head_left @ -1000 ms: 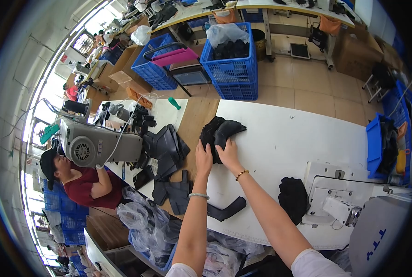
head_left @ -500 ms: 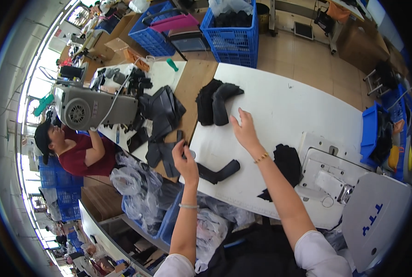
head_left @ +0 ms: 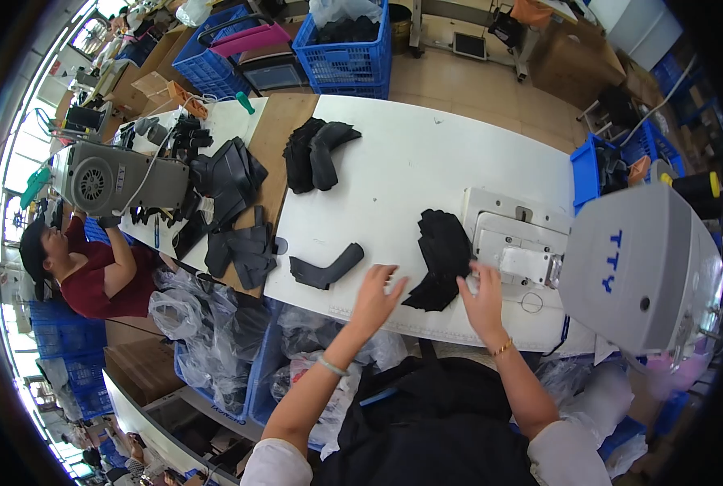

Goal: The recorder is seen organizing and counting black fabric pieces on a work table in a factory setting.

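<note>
A stack of curved black fabric pieces (head_left: 441, 255) lies on the white table (head_left: 410, 182) in front of me. My left hand (head_left: 375, 300) is just left of the stack's near end, fingers apart and bent, holding nothing. On the other side my right hand (head_left: 484, 304) has its fingertips at the stack's right edge; whether they touch it I cannot tell. Its fingers are spread with nothing between them. Left of my left hand lies a separate curved dark piece (head_left: 327, 267). A further pile of curved black pieces (head_left: 317, 155) sits at the far left of the table.
A grey-white sewing machine (head_left: 633, 267) stands at the right. Dark cut pieces (head_left: 236, 174) cover the board at left, where a co-worker in red (head_left: 106, 275) sits at another machine (head_left: 119, 178). Blue crates (head_left: 345, 61) stand beyond; bagged material (head_left: 216, 340) lies below the near edge.
The view has swung to the right. My right hand has come back from near the far pile, and my left hand has moved right, away from the separate curved piece, to the near stack.
</note>
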Demonstrator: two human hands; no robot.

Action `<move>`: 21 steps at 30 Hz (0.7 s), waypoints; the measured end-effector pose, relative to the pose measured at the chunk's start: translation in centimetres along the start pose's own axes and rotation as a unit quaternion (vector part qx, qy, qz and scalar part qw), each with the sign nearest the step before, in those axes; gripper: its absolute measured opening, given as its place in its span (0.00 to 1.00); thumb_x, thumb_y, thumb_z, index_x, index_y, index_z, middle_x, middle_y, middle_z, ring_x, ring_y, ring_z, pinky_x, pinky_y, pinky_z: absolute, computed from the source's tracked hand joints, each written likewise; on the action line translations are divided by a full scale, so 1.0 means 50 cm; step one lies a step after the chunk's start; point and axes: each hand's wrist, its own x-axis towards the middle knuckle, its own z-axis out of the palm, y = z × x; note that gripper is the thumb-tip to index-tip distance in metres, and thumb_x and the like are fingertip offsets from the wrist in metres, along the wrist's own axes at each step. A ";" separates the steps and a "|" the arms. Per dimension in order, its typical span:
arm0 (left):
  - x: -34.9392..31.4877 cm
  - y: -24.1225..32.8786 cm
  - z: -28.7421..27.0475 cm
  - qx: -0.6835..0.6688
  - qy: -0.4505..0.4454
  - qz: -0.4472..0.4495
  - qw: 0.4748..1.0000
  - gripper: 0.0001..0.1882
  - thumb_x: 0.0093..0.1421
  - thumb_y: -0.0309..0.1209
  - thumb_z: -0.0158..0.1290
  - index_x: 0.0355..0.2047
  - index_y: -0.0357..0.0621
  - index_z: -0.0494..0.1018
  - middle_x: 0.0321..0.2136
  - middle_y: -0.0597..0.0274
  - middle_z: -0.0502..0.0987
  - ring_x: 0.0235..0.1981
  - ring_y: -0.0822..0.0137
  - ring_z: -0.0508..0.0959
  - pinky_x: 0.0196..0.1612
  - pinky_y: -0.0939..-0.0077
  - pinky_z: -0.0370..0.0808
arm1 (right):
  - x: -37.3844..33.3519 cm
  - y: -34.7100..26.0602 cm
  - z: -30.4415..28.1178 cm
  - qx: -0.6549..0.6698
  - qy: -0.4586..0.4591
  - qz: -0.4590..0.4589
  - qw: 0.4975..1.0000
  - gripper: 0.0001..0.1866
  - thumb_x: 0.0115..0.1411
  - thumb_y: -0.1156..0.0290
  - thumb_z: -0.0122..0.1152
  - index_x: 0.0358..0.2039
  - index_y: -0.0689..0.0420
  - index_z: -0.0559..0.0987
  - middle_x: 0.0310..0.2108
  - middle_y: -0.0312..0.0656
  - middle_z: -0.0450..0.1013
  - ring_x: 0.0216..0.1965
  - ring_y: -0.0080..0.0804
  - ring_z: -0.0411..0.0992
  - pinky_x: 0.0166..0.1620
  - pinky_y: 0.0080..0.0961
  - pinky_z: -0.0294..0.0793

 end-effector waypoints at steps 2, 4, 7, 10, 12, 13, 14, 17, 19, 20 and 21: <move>-0.005 0.013 0.074 -0.013 0.012 -0.042 0.999 0.22 0.52 0.39 0.56 0.39 0.30 0.71 0.35 0.47 0.71 0.36 0.54 0.73 0.41 0.65 0.70 | 0.032 0.027 0.024 -0.085 0.038 -0.006 0.996 0.20 0.54 0.64 0.56 0.44 0.63 0.68 0.37 0.52 0.67 0.41 0.48 0.67 0.44 0.37 0.66; 0.013 0.022 0.149 0.020 0.040 -0.024 0.999 0.26 0.52 0.43 0.57 0.38 0.28 0.71 0.35 0.45 0.71 0.36 0.53 0.73 0.42 0.64 0.69 | 0.067 0.066 0.049 -0.077 0.013 0.053 0.996 0.21 0.54 0.61 0.56 0.43 0.63 0.70 0.36 0.51 0.69 0.40 0.48 0.68 0.43 0.36 0.67; 0.045 0.065 0.213 0.080 0.063 -0.109 0.989 0.30 0.51 0.46 0.55 0.37 0.24 0.68 0.34 0.42 0.70 0.40 0.48 0.70 0.43 0.59 0.67 | 0.088 0.106 0.086 -0.054 -0.039 0.132 0.989 0.22 0.54 0.58 0.57 0.39 0.65 0.72 0.35 0.54 0.71 0.38 0.48 0.69 0.41 0.34 0.68; 0.056 0.047 0.250 0.041 0.158 -0.162 0.973 0.30 0.53 0.44 0.54 0.43 0.26 0.62 0.35 0.42 0.71 0.41 0.45 0.70 0.44 0.54 0.64 | 0.086 0.100 0.099 -0.007 -0.115 0.164 0.980 0.23 0.53 0.57 0.57 0.37 0.68 0.74 0.36 0.57 0.70 0.40 0.51 0.68 0.42 0.37 0.67; 0.041 0.031 0.246 0.016 0.170 -0.148 0.974 0.29 0.54 0.43 0.53 0.43 0.26 0.62 0.36 0.39 0.71 0.40 0.44 0.71 0.44 0.55 0.65 | 0.082 0.089 0.095 0.030 -0.161 0.177 0.970 0.24 0.53 0.56 0.56 0.37 0.69 0.74 0.36 0.57 0.69 0.41 0.52 0.67 0.45 0.38 0.66; 0.036 0.030 0.239 -0.008 0.174 -0.134 0.975 0.28 0.55 0.42 0.52 0.43 0.27 0.63 0.37 0.36 0.71 0.40 0.42 0.72 0.44 0.56 0.66 | 0.076 0.086 0.091 0.027 -0.157 0.167 0.973 0.24 0.51 0.56 0.58 0.36 0.69 0.74 0.36 0.58 0.69 0.40 0.52 0.68 0.44 0.38 0.67; 0.030 0.032 0.235 -0.026 0.163 -0.135 0.977 0.26 0.56 0.42 0.50 0.43 0.27 0.63 0.36 0.33 0.72 0.40 0.40 0.72 0.44 0.58 0.67 | 0.071 0.084 0.086 0.024 -0.152 0.158 0.975 0.25 0.49 0.56 0.59 0.35 0.69 0.74 0.35 0.59 0.70 0.39 0.52 0.68 0.43 0.38 0.67; 0.023 0.034 0.205 -0.070 0.119 -0.173 0.975 0.26 0.57 0.43 0.48 0.44 0.28 0.63 0.37 0.32 0.71 0.42 0.41 0.72 0.45 0.60 0.67 | 0.066 0.051 0.082 0.106 -0.184 0.200 0.956 0.27 0.46 0.57 0.63 0.35 0.71 0.74 0.37 0.60 0.71 0.38 0.52 0.70 0.42 0.37 0.69; 0.027 0.033 0.196 -0.072 0.102 -0.174 0.977 0.28 0.58 0.44 0.47 0.45 0.27 0.62 0.38 0.32 0.71 0.42 0.41 0.72 0.45 0.60 0.67 | 0.060 0.049 0.103 0.115 -0.105 0.205 0.966 0.29 0.45 0.57 0.64 0.37 0.73 0.72 0.37 0.61 0.71 0.39 0.53 0.71 0.43 0.36 0.70; 0.031 0.030 0.193 -0.074 0.085 -0.178 0.977 0.29 0.58 0.46 0.46 0.45 0.27 0.62 0.38 0.32 0.71 0.42 0.42 0.72 0.45 0.61 0.68 | 0.055 0.047 0.113 0.101 -0.052 0.190 0.975 0.32 0.45 0.56 0.65 0.40 0.74 0.70 0.35 0.59 0.73 0.38 0.43 0.73 0.42 0.30 0.70; 0.035 0.028 0.195 -0.074 0.088 -0.174 0.978 0.29 0.58 0.46 0.46 0.45 0.27 0.62 0.38 0.32 0.71 0.42 0.42 0.72 0.45 0.61 0.68 | 0.057 0.053 0.120 0.103 -0.050 0.186 0.976 0.32 0.45 0.56 0.65 0.40 0.74 0.70 0.35 0.59 0.73 0.38 0.43 0.73 0.42 0.30 0.70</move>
